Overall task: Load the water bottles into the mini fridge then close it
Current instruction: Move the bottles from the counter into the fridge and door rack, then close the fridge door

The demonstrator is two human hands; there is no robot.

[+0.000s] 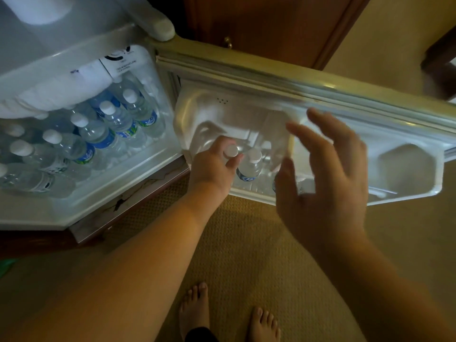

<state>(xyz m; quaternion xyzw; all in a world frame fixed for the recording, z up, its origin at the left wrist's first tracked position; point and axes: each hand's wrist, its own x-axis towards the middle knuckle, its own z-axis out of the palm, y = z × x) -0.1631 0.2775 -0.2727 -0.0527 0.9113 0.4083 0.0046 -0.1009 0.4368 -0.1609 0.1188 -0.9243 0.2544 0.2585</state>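
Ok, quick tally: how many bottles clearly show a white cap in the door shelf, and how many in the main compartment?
Door shelf: 2, the held bottle gripped by the left hand and the neighbour bottle beside it.
Main compartment: 5 in the diagonal row; others at the left are too blurred to count.
Total: 7 clearly seen.

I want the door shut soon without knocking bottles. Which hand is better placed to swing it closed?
Probably right: the right hand is open and empty beside the fridge door, while the left hand grips a bottle.
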